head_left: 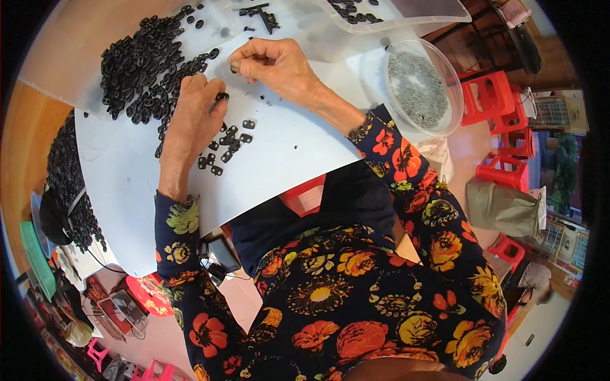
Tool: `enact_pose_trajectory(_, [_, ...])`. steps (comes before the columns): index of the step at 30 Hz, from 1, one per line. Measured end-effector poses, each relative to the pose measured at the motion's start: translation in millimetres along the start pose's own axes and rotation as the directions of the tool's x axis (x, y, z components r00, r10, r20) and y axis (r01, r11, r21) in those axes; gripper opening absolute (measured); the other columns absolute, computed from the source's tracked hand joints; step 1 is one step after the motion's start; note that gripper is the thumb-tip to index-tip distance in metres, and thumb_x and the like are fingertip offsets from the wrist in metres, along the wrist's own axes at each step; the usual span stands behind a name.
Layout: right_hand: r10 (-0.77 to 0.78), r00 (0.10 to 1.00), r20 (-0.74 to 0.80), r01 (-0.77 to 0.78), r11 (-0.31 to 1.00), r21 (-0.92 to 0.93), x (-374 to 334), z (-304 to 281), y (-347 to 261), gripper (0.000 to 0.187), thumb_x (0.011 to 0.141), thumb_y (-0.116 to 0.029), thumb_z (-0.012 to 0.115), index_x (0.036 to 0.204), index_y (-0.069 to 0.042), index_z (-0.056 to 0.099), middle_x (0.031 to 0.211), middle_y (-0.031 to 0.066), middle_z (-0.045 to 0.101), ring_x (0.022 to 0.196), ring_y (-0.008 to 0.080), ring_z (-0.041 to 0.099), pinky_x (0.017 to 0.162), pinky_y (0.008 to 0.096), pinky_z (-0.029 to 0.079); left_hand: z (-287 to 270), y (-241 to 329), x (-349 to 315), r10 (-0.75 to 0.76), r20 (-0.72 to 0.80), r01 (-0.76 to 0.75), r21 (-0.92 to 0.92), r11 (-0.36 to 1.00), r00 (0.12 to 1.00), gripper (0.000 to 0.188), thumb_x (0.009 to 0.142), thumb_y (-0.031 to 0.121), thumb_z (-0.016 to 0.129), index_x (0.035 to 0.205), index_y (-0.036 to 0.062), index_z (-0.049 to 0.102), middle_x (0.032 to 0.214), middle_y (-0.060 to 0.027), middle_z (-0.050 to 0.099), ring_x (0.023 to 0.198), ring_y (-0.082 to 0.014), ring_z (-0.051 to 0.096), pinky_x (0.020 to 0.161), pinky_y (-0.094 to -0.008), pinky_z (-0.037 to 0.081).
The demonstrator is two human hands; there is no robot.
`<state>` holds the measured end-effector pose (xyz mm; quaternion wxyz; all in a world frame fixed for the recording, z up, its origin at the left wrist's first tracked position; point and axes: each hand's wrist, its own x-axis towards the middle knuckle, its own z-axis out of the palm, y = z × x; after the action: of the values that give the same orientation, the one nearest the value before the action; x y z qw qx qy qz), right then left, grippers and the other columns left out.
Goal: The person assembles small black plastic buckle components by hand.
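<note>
My left hand (196, 108) rests over the white tabletop with fingers curled, pinching a small black oval plastic piece (222, 96) between thumb and forefinger. To its right and a little farther off, my right hand (276, 68) has thumb and fingertips pressed together. A tiny dark bit shows at those fingertips, too small to name. Beyond my left hand spreads a large pile of black oval plastic pieces (141, 70). Nearer to me, several small black two-holed pieces (248, 124) lie loose beside my left wrist.
At the right stands a round clear tub (457, 89) of small metal pins (416, 86). A black jointed part (270, 20) lies at the far side, near a translucent bin (406, 26). More black pieces (60, 171) are heaped at the left. Red stools (486, 98) stand on the floor.
</note>
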<state>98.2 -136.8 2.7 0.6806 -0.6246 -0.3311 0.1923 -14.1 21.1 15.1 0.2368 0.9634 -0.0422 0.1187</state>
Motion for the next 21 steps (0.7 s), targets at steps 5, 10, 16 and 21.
enact_pose_trajectory(5, [-0.069, 0.997, 0.024, 0.07, 0.997, -0.027, 2, 2, 1, 0.011, 0.087, -0.01, 0.063, 0.089, 0.001, 0.065, 0.076, 0.0023, 0.064, 0.064, 0.006, 0.058, 0.058, 0.0211, 0.048, 6, -2, 2, 0.023, -0.078, -0.021, 0.028, 0.999, 0.997, 0.013, 0.075, -0.001, 0.06, 0.085, -0.0011, 0.051, 0.082, -0.0143, 0.047, 0.088, -0.0308, 0.046, 0.077, -0.0401, 0.042])
enact_pose_trajectory(10, [0.063, 0.997, 0.053, -0.071, 0.984, 0.164, -1, 1, -5, 0.012, 0.089, -0.009, 0.06, 0.096, 0.002, 0.062, 0.078, 0.0031, 0.063, 0.066, 0.008, 0.06, 0.061, 0.0223, 0.05, 10, 3, 6, -0.023, -0.193, 0.0, -0.119, 0.993, 0.981, 0.013, 0.078, -0.001, 0.06, 0.089, -0.0014, 0.054, 0.081, -0.0141, 0.054, 0.078, -0.027, 0.053, 0.071, -0.0335, 0.045])
enact_pose_trajectory(16, [-0.047, 0.996, 0.08, 0.034, 0.987, 0.156, 0, 2, -1, 0.015, 0.091, -0.012, 0.06, 0.099, 0.0, 0.063, 0.077, 0.0003, 0.062, 0.068, 0.0052, 0.058, 0.065, 0.0207, 0.049, 9, 8, 5, -0.173, -0.191, 0.076, -0.433, 0.898, 0.966, 0.017, 0.081, -0.001, 0.061, 0.098, -0.0005, 0.059, 0.077, -0.0054, 0.058, 0.069, -0.0104, 0.052, 0.066, -0.0231, 0.044])
enact_pose_trajectory(21, [-0.065, 0.994, 0.09, 0.054, 0.991, 0.12, -1, 3, -1, 0.014, 0.09, -0.009, 0.059, 0.101, 0.0, 0.064, 0.076, -0.0002, 0.061, 0.069, 0.0051, 0.057, 0.066, 0.0204, 0.049, 12, 13, 5, -0.294, -0.139, 0.128, -0.672, 0.73, 0.946, 0.014, 0.085, 0.0, 0.06, 0.099, 0.0004, 0.061, 0.081, 0.0, 0.06, 0.073, -0.0074, 0.052, 0.069, -0.0211, 0.043])
